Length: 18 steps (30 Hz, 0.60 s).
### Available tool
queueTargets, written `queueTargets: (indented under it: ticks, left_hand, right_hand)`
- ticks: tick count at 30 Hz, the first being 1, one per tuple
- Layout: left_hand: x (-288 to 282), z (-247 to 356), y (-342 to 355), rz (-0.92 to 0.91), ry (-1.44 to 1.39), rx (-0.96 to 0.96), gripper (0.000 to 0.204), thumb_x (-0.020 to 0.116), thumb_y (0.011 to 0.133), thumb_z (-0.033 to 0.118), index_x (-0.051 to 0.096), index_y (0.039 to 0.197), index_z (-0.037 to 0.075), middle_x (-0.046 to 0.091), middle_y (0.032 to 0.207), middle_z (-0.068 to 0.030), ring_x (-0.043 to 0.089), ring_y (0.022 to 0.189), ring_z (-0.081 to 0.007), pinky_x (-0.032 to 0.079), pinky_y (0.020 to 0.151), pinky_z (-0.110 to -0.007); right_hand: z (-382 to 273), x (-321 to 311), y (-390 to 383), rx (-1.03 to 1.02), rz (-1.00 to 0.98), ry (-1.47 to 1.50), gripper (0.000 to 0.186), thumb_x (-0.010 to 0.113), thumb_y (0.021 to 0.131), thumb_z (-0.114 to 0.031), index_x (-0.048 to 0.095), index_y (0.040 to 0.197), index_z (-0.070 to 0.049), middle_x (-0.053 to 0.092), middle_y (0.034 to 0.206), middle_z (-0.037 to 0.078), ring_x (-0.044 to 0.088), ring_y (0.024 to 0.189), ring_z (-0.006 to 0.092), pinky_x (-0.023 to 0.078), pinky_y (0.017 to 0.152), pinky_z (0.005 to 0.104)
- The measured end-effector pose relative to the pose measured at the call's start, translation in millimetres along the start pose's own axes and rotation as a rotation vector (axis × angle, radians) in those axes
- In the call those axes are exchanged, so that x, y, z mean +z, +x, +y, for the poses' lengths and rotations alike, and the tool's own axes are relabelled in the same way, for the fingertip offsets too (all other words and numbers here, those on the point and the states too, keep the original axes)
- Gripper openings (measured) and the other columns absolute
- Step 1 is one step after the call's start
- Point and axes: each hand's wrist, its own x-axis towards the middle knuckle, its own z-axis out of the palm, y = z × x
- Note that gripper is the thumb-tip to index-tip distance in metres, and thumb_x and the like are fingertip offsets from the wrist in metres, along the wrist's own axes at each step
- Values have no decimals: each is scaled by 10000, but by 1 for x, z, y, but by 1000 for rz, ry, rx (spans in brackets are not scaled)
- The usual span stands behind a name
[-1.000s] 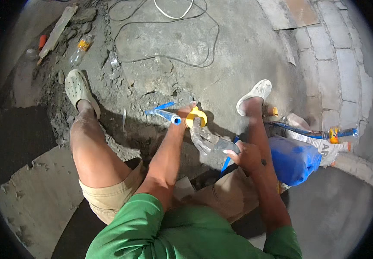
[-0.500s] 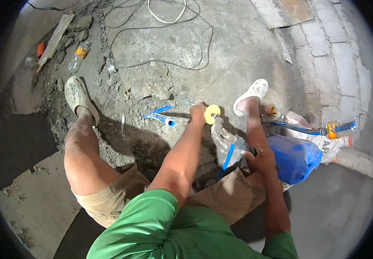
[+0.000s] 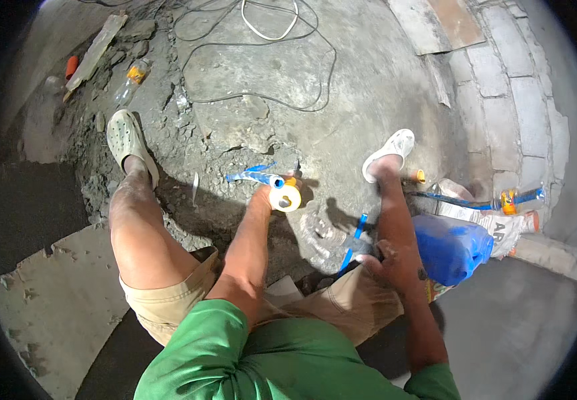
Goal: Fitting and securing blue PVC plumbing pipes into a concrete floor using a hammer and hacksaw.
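Yellow and round, a funnel-like piece [image 3: 294, 195] was held over the broken concrete floor [image 3: 348, 120] by the left hand [image 3: 266, 195], its fingers curled around the far side, partly hidden. A clear, crumpled plastic bottle [image 3: 328, 232], much blurred, was gripped at its near right end by the right hand [image 3: 383, 259]; the thumb was laid against it, but the other fingertips could not be made out. The bottle's long axis was slanted forward and leftward from the right fingers, roughly towards the yellow piece, and the two were separated by a gap. Just left of the yellow piece, a blue pipe [image 3: 254, 177] was seen, its open end turned rightward.
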Motion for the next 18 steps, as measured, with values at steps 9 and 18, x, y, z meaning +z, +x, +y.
queueTargets:
  ticks: [9,18]
  left_hand:
    - [-15,24,-16,126,-249,-60,283,623,861,215,640,1070,27,677,952,-114,659,799,-227,548,688,-366]
    - [35,62,-39,329,23,-17,260,618,899,296,658,1012,65,663,898,-69,611,786,-176,503,708,-341]
  right_hand:
    - [-31,58,44,-326,-84,133,546,639,753,-600,618,809,-57,653,754,147,649,694,339,499,621,451]
    - [-32,44,29,-318,0,173,515,651,776,-563,606,780,-51,616,621,158,626,580,357,493,532,436]
